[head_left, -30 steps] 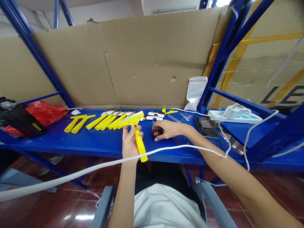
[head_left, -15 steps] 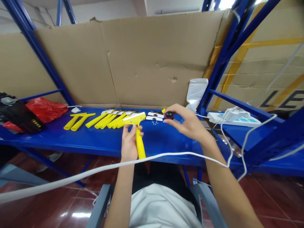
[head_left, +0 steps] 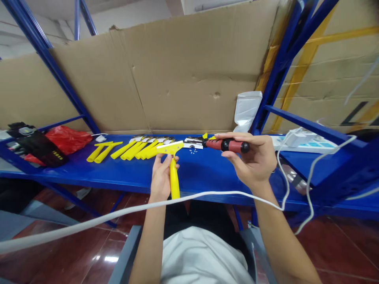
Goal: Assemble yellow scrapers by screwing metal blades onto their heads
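My left hand [head_left: 162,173] is closed round a yellow scraper [head_left: 174,179], just below its T-shaped head. The head carries a pale strip with small screws, and the handle points down. To the right, my right hand [head_left: 256,161] grips a red-and-black screwdriver [head_left: 232,146] between thumb and fingers, held nearly level and pointing left. The two tools are apart. Behind the screwdriver's front end lie dark and white blade-like pieces [head_left: 194,145] and some tiny screws [head_left: 193,150]. A row of yellow scrapers [head_left: 130,152] rests left of my left hand, with two bare yellow handles [head_left: 102,153] beyond it.
The blue shelf [head_left: 201,177] is backed by a cardboard sheet [head_left: 177,79]. A white cable [head_left: 118,216] crosses before my forearms. At left stand a black bottle [head_left: 41,146] and a red bag [head_left: 69,138]; at right, a power strip [head_left: 310,145] and a blue post [head_left: 278,75].
My right hand has moved right and turned; the screwdriver, seen end-on before, now shows its length. The left hand keeps the scraper in nearly the same place. The view has shifted slightly.
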Action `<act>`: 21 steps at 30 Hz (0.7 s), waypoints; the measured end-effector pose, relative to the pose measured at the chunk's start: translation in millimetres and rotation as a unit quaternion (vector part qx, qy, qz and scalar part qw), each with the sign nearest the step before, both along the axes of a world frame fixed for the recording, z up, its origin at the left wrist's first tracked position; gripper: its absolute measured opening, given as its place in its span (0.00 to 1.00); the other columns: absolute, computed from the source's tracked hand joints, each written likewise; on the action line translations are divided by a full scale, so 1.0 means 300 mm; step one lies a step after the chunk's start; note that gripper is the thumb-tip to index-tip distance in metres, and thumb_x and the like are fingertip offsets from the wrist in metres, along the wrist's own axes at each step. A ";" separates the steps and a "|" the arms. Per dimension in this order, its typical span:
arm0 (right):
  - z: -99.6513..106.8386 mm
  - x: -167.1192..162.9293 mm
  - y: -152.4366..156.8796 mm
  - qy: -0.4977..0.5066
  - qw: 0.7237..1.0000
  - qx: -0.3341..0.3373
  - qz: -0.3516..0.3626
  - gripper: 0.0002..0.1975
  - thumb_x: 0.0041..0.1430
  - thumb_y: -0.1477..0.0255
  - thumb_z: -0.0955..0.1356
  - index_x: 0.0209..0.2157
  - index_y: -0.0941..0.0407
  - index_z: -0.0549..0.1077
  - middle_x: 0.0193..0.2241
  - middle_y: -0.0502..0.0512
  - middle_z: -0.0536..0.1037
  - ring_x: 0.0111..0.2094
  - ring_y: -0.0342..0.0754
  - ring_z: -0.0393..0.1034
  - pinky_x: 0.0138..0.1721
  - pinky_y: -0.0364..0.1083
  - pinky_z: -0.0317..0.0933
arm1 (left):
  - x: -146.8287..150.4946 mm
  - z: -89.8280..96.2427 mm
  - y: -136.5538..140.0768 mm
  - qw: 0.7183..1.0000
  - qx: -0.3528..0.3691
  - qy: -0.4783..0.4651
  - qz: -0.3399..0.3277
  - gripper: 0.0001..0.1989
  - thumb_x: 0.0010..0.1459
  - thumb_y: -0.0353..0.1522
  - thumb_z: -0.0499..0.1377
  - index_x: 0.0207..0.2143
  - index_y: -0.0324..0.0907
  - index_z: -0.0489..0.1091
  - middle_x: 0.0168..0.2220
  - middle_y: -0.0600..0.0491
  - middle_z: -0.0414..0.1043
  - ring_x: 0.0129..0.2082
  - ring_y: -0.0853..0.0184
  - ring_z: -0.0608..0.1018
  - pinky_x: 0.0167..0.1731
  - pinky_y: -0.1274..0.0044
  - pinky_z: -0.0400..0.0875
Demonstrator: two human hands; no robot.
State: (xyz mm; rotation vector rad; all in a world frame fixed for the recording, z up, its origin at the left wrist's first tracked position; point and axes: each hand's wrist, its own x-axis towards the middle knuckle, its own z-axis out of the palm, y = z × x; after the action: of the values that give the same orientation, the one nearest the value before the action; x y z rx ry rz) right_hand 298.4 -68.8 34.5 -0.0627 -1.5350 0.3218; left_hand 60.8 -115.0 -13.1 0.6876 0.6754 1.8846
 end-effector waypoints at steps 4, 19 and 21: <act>-0.004 -0.008 0.020 0.041 0.999 0.021 0.010 0.23 0.61 0.75 0.81 0.53 0.49 0.74 0.49 0.55 0.88 0.50 0.59 0.87 0.51 0.61 0.83 | -0.001 -0.007 0.005 1.000 -0.005 0.003 0.004 0.23 0.55 0.31 0.78 0.47 0.45 0.71 0.45 0.52 0.79 0.40 0.68 0.84 0.33 0.81 0.77; -0.008 -0.023 0.002 0.015 0.999 0.018 0.036 0.23 0.61 0.79 0.81 0.54 0.51 0.76 0.48 0.55 0.87 0.50 0.60 0.87 0.53 0.60 0.82 | -0.007 -0.019 0.010 1.000 0.003 0.017 -0.009 0.23 0.55 0.31 0.78 0.47 0.45 0.71 0.44 0.53 0.79 0.40 0.67 0.84 0.33 0.81 0.78; -0.011 -0.029 0.004 0.011 0.999 0.019 0.036 0.24 0.60 0.80 0.81 0.54 0.51 0.76 0.47 0.55 0.86 0.50 0.61 0.87 0.54 0.62 0.82 | -0.012 -0.024 0.015 1.000 0.002 0.017 -0.014 0.24 0.54 0.31 0.79 0.47 0.46 0.71 0.43 0.53 0.80 0.40 0.67 0.85 0.32 0.81 0.77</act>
State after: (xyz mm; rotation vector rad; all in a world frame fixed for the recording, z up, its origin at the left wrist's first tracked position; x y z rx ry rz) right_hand 289.7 -67.6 31.1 0.0250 -1.5232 0.3495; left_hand 57.1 -110.4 -20.4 0.7304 0.6799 1.8524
